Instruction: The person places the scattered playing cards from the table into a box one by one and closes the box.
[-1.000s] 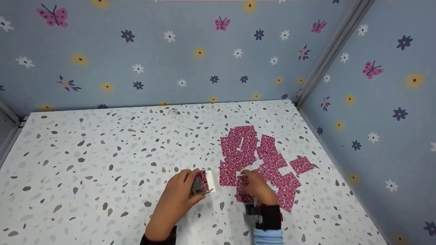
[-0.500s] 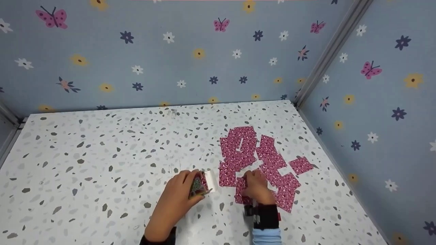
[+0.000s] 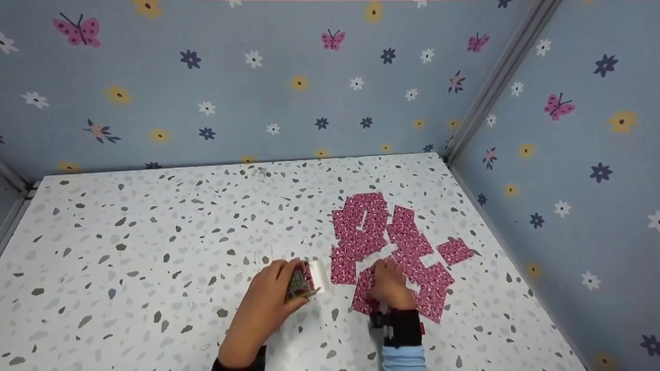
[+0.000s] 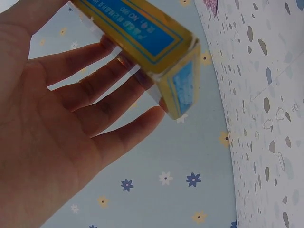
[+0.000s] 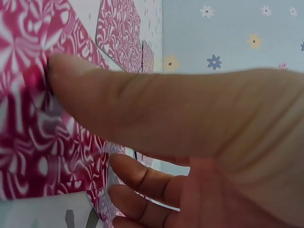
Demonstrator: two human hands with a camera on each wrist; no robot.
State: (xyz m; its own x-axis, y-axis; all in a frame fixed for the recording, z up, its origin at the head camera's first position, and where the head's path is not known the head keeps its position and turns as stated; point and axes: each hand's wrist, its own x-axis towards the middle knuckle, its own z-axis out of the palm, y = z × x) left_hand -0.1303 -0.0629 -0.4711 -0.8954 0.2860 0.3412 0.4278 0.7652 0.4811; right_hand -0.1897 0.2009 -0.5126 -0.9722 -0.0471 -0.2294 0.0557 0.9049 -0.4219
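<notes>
Several pink-patterned cards [image 3: 361,226] lie spread face down on the speckled table [image 3: 154,232], right of centre. My right hand [image 3: 389,283] rests on the near end of the spread. In the right wrist view its thumb [image 5: 142,104] lies straight, with the tip pressing a pink card [image 5: 28,123]. The other fingers hang loosely curled below and hold nothing. That card [image 3: 362,296] lies slanted at the spread's near left edge. My left hand [image 3: 268,304] grips a small card box [image 3: 300,281] just left of the spread. The box [image 4: 156,47] shows yellow and blue between thumb and fingers.
Blue walls with flowers and butterflies [image 3: 309,77] close the table at the back and the right [image 3: 567,180]. A metal corner post [image 3: 495,77] stands at the back right. A black wrist strap [image 3: 399,327] sits on my right forearm.
My right hand has slid slightly away from me along the spread, and the card under it has turned to a slant. The left hand and box have barely moved.
</notes>
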